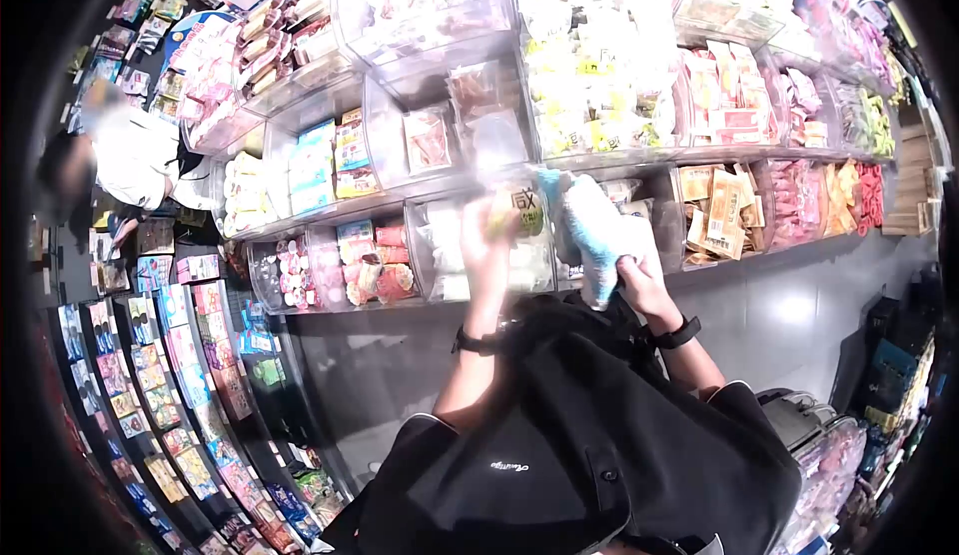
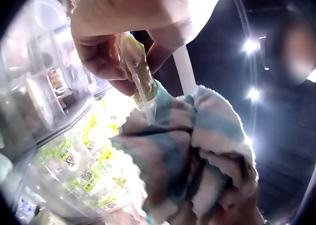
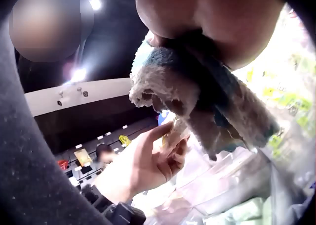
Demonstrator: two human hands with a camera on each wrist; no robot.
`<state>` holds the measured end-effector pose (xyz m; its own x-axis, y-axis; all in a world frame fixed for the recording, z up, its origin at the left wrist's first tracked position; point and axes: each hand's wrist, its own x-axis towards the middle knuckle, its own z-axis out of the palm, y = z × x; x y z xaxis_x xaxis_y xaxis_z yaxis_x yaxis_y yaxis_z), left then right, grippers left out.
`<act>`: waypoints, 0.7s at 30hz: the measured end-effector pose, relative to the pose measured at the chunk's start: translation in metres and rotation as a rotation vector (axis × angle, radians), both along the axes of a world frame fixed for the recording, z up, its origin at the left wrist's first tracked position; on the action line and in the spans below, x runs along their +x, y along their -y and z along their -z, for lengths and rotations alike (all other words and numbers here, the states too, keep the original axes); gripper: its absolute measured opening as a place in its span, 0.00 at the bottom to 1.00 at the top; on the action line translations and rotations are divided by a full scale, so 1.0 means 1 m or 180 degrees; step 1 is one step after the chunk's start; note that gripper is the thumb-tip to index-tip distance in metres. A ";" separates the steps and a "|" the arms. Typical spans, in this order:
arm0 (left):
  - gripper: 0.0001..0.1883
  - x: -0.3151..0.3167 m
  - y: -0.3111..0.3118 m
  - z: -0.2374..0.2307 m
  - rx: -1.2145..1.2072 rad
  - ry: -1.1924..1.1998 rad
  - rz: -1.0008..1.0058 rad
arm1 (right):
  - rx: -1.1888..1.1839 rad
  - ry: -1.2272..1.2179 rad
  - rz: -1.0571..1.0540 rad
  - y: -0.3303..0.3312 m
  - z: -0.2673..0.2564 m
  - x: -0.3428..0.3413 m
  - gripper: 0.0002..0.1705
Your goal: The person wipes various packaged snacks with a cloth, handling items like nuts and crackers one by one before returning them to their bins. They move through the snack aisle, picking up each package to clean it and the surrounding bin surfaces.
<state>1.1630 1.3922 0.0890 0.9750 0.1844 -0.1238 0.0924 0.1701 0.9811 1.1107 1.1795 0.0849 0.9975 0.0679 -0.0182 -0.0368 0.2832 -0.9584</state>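
Many clear plastic bins (image 1: 479, 160) stand in rows in front of me, full of small shiny packs, inside a shop with bright lights (image 2: 252, 46). Below the bins is a smooth grey panel (image 1: 375, 365). More shelves (image 1: 165, 395) go down my left side, and a person in a white top (image 1: 130, 155) is over there too. The cloth (image 1: 596, 240) looks soft and fuzzy, with blue and white stripes, and it hangs in bumpy folds. The little packet (image 2: 137, 69) is thin, see-through and crinkly, with something pale in it.

Both of my hands are up by the bins, just in front of my black top. My left hand (image 1: 486, 235) pinches the packet between thumb and fingers, near the cloth. My right hand (image 1: 644, 280) grips the cloth, with my thumb on it. The folds hide my other right fingers, so I can't tell how each bends. I wear 2 black bands, 1 on each wrist.
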 end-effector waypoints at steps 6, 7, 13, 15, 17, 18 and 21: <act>0.11 0.107 0.049 0.044 0.0430 0.0873 -0.0271 | 0.0394 -0.0548 0.0727 0.114 0.042 -0.013 0.18; 0.11 0.129 0.053 0.051 0.0467 0.1023 -0.0296 | 0.0396 -0.0513 0.0893 0.125 0.044 -0.013 0.18; 0.09 0.199 0.085 0.049 0.0452 0.1205 -0.0699 | 0.0536 -0.0649 0.1149 0.173 0.043 -0.023 0.23; 0.09 0.201 0.097 0.025 0.0858 0.1156 -0.0928 | 0.0453 -0.0644 0.1173 0.183 0.049 -0.025 0.23; 0.09 0.214 0.095 0.032 0.1244 0.1192 -0.0838 | 0.0403 -0.0576 0.1170 0.189 0.052 -0.025 0.24; 0.10 0.220 0.095 0.035 0.1431 0.1204 -0.0794 | 0.0426 -0.0603 0.1152 0.192 0.051 -0.025 0.24; 0.15 0.226 0.095 0.045 0.1695 0.1336 -0.0852 | 0.0419 -0.0579 0.1122 0.198 0.053 -0.020 0.25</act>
<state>1.3893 1.2969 0.0442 0.8337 0.3542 0.4236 -0.2878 -0.3761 0.8807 1.0905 0.9817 0.0320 0.9414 -0.2636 -0.2103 -0.0811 0.4284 -0.9000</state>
